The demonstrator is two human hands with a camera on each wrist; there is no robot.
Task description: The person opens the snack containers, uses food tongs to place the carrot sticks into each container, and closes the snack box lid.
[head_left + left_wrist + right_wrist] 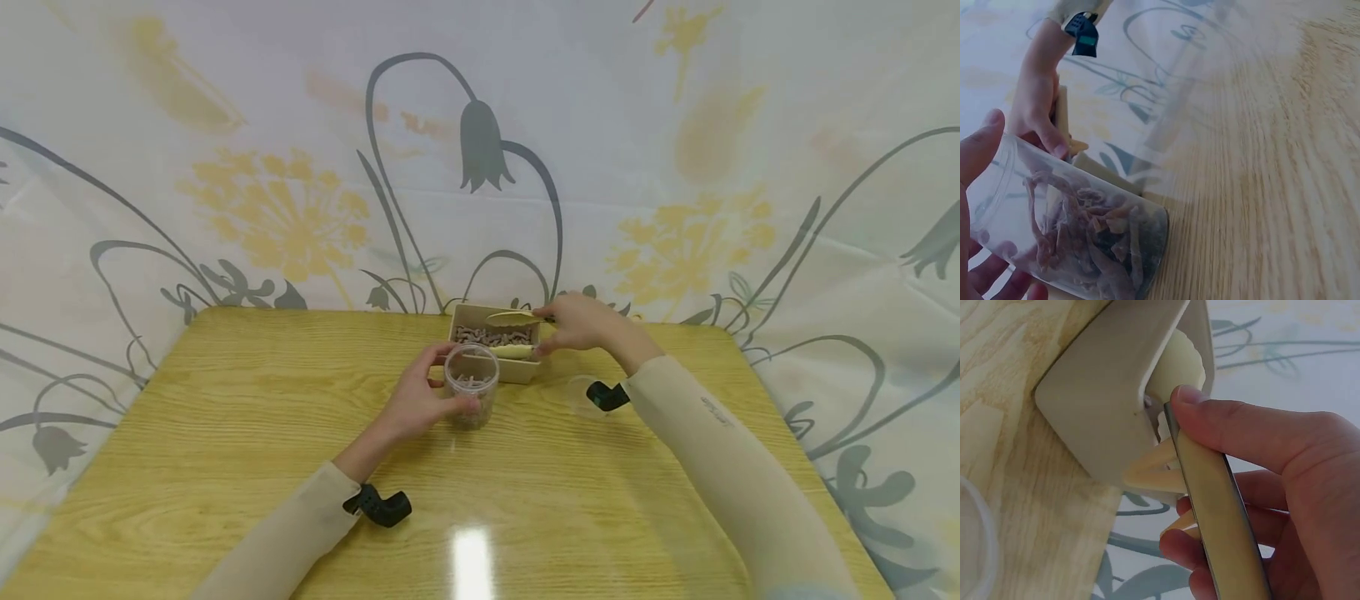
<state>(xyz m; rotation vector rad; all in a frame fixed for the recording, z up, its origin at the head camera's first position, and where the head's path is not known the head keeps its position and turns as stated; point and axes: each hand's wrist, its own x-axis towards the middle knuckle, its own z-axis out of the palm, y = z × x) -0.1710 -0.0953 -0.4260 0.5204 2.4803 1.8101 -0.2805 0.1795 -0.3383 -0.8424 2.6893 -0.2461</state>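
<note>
My left hand [416,402] grips a clear round jar [483,408], thumb on the near side and fingers round the far side. Brownish, twisted dried pieces [1094,234] lie inside it; the jar's top is uncovered. Just behind the jar stands a beige rectangular box [517,372] holding many similar pieces [491,337]. From the right, my right hand [581,323] holds cream tongs [1213,506] between thumb and fingers. The two tong arms are spread apart, their scalloped ends over and inside the box. Whether they touch any piece cannot be seen.
A clear round lid [581,396] lies on the wood-grain table [300,375] right of the jar, below the right wrist. A patterned cloth [300,125] hangs behind the table's back edge, close to the box. Dark wrist cameras [382,506] sit on both wrists.
</note>
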